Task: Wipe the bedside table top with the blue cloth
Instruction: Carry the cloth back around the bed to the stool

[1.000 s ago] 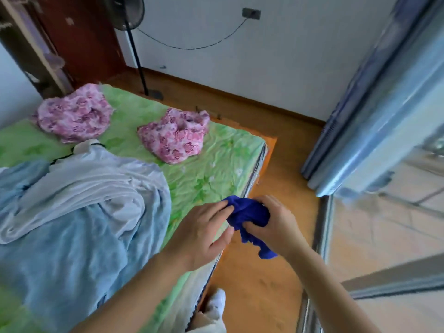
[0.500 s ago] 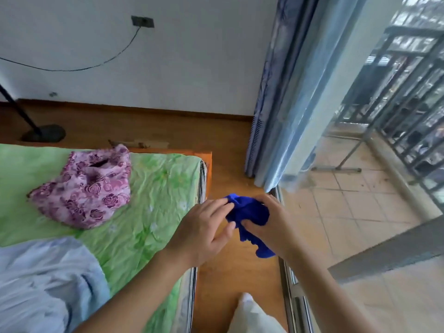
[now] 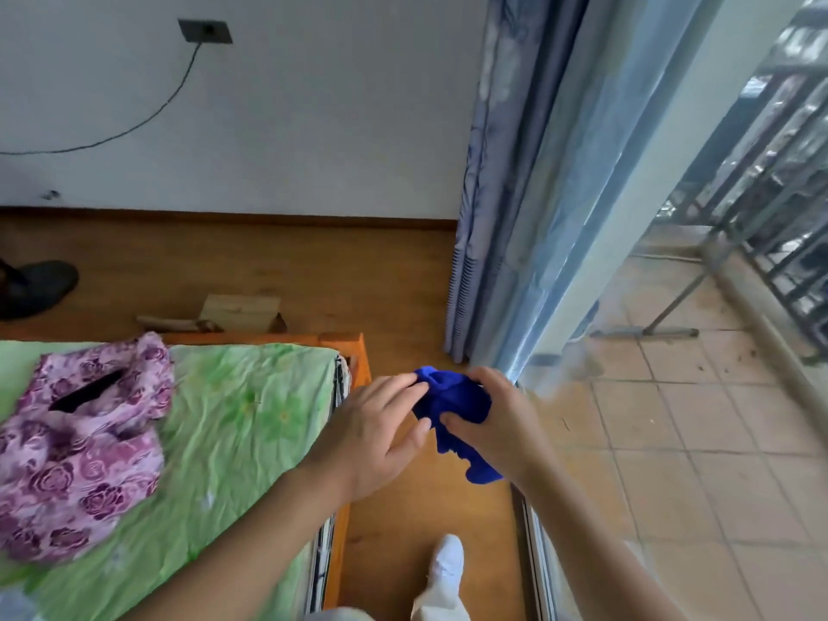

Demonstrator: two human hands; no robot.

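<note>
The blue cloth [image 3: 452,398] is bunched up in the air over the wooden floor, just right of the bed corner. My right hand [image 3: 502,423] grips it from the right, and a loose end hangs down below that hand. My left hand [image 3: 376,428] touches the cloth's left edge with its fingertips, fingers spread. No bedside table is in view.
A bed with a green sheet [image 3: 233,419] and an orange wooden frame [image 3: 354,351] fills the left, with a purple floral pillow [image 3: 80,441] on it. A blue curtain [image 3: 515,195] hangs ahead on the right beside a sliding door track [image 3: 537,562] and a tiled balcony [image 3: 699,441]. A fan base [image 3: 36,286] stands far left.
The view has swung right, from the bed toward the curtain and balcony. Both hands stay together on the blue cloth in the same pose.
</note>
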